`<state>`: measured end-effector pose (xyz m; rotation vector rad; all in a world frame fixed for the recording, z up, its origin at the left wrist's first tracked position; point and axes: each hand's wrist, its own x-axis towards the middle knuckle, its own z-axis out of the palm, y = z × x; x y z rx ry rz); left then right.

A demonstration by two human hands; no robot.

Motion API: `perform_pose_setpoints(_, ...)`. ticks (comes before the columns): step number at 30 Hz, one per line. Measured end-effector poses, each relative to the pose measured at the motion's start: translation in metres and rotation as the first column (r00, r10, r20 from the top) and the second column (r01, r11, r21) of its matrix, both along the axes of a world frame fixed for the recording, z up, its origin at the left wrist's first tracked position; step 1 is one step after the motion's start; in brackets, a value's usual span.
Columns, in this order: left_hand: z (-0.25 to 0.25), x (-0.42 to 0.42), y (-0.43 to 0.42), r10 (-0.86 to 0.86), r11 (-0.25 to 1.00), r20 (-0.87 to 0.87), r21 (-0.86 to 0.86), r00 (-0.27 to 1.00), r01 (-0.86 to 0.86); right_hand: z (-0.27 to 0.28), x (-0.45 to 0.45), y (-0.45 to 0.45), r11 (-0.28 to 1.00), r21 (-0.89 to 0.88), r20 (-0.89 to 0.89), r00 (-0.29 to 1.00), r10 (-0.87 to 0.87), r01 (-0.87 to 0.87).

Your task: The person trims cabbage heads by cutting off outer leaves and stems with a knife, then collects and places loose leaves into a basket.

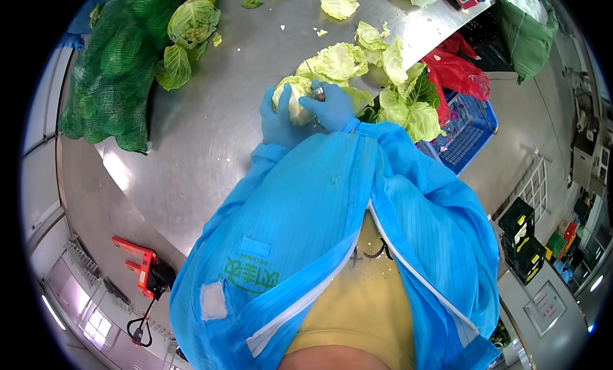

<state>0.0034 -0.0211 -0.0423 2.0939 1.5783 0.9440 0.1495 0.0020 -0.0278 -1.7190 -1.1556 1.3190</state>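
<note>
My left hand [279, 119], in a blue glove, is wrapped round the left side of a pale cabbage [295, 101] close to my body. My right hand [332, 107], gloved the same way, is closed on a knife [320, 92] at the cabbage's right side. A thin blade points up and away from me; I cannot tell whether its edge is in the cabbage. Just beyond lie loose cabbage leaves [338, 61], and more leaves [408, 111] are heaped to the right of my right hand.
A green mesh sack [118, 63] of cabbages stands at the left of the metal table [191, 133], with a cabbage [193, 22] beside it. A blue crate [469, 130] and red bag [456, 73] are off the right edge. A pallet jack [150, 271] stands behind left.
</note>
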Motion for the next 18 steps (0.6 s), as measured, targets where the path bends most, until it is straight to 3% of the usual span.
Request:
perform_pose_setpoints(1, 0.004, 0.000, -0.001, 0.001, 1.000, -0.003, -0.002, 1.000, -0.001, 0.005, -0.002, -0.002, 1.000, -0.001, 0.083, 0.996, 0.027, -0.028)
perform_pose_setpoints(3, 0.012, 0.001, 0.000, -0.033, 0.999, 0.028, 0.016, 0.999, 0.033, -0.001, -0.003, -0.002, 0.999, -0.025, -0.007, 1.000, 0.026, -0.026)
perform_pose_setpoints(5, 0.011, 0.001, 0.003, -0.070, 0.996, 0.031, 0.059, 0.997, 0.068, -0.005, -0.004, -0.003, 0.980, -0.130, -0.365, 0.912, -0.186, 0.148)
perform_pose_setpoints(6, 0.010, 0.001, 0.005, -0.109, 0.989, 0.032, 0.101, 0.994, 0.105, 0.002, -0.001, -0.001, 0.980, -0.131, -0.364, 0.913, -0.185, 0.147)
perform_pose_setpoints(8, 0.006, 0.001, 0.008, -0.119, 0.984, 0.015, 0.132, 0.993, 0.116, 0.022, 0.007, 0.005, 0.929, -0.354, -0.385, 0.889, -0.248, 0.106)
perform_pose_setpoints(11, -0.003, 0.000, 0.007, -0.110, 0.973, -0.022, 0.202, 0.994, 0.112, 0.004, 0.010, 0.009, 0.877, -0.476, -0.449, 0.838, -0.311, 0.071)
perform_pose_setpoints(15, -0.020, -0.004, 0.004, -0.064, 0.970, -0.028, 0.233, 0.998, 0.068, 0.006, 0.013, 0.012, 0.900, -0.430, -0.420, 0.868, -0.264, 0.066)
perform_pose_setpoints(17, -0.020, -0.007, 0.003, -0.075, 0.972, -0.041, 0.221, 0.996, 0.082, 0.007, 0.014, 0.011, 0.974, -0.106, -0.279, 0.935, -0.220, 0.198)
perform_pose_setpoints(18, -0.017, -0.006, 0.004, -0.090, 0.973, -0.052, 0.210, 0.995, 0.099, 0.005, 0.015, 0.012, 0.974, -0.106, -0.277, 0.935, -0.220, 0.198)
